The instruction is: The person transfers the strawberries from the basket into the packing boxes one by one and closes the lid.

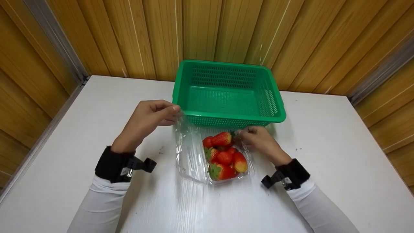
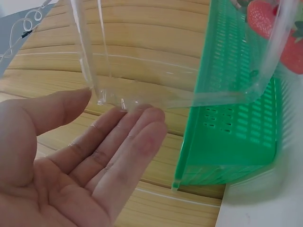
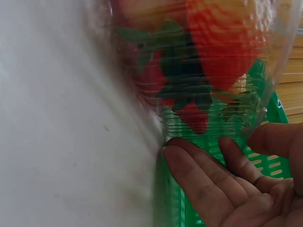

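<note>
A clear plastic clamshell box (image 1: 223,182) lies opened on the table, its base filled with several red strawberries (image 1: 223,157) with green leaves. To the left its lid (image 1: 190,158) stands folded back, tilted up at the far end. My left hand (image 1: 148,121) pinches the lid's far edge between thumb and fingers; the left wrist view shows the lid (image 2: 142,80) above the fingertips. At the box's far right corner my right hand (image 1: 260,140) grips the rim. In the right wrist view its thumb meets the rim and the other fingers (image 3: 199,179) lie against the ribbed wall.
Right behind the box stands a green plastic basket (image 1: 233,118) with slotted walls and nothing in it. The white table (image 1: 129,207) is backed by a wood-patterned panel wall (image 1: 200,32). Black bands with small cameras sit on both wrists.
</note>
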`<state>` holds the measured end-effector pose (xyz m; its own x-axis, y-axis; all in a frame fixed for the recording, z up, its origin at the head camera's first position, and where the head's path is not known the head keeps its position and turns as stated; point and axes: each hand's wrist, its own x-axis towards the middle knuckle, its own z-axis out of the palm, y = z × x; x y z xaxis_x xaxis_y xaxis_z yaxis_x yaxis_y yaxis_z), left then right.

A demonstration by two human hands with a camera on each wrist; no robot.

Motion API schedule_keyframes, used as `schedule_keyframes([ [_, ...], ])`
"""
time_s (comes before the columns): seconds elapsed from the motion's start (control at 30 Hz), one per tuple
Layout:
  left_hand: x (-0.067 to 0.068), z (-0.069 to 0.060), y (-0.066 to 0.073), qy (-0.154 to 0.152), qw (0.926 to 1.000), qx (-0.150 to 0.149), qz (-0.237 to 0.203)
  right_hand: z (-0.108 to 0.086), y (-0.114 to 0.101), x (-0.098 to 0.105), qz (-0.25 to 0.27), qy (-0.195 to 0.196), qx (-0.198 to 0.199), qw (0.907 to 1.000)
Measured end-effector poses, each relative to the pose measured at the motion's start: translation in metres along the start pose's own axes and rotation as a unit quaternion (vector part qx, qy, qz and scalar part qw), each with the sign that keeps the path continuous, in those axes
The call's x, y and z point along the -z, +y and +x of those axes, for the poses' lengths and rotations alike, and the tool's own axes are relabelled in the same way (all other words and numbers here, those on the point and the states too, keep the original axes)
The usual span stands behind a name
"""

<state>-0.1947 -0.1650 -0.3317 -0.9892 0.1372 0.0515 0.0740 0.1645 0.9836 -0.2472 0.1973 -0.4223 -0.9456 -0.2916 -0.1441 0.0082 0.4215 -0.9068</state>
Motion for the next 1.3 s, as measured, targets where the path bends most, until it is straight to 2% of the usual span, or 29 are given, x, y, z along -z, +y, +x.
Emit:
schedule_keyframes([
  [0.33,-0.006,0.005,-0.006,-0.036,0.9992,0.016,-0.006,-0.001,-0.002,0.0,-0.019,0.006,-0.007,0.9998],
  [0.6,-0.013,0.007,-0.014,-0.086,0.9957,0.022,-0.027,-0.002,-0.001,0.001,-0.024,0.003,0.002,0.9997],
  [0.7,-0.017,0.008,-0.015,-0.099,0.9947,0.021,-0.018,-0.003,-0.001,0.0,-0.02,0.001,0.008,0.9998],
  [0.93,-0.025,0.007,-0.019,-0.095,0.9927,0.011,0.074,-0.002,-0.002,-0.001,-0.006,-0.001,0.01,0.9999],
  [1.3,-0.039,0.012,-0.032,-0.081,0.9927,0.015,0.089,-0.001,-0.002,-0.002,0.008,0.005,-0.003,1.0],
])
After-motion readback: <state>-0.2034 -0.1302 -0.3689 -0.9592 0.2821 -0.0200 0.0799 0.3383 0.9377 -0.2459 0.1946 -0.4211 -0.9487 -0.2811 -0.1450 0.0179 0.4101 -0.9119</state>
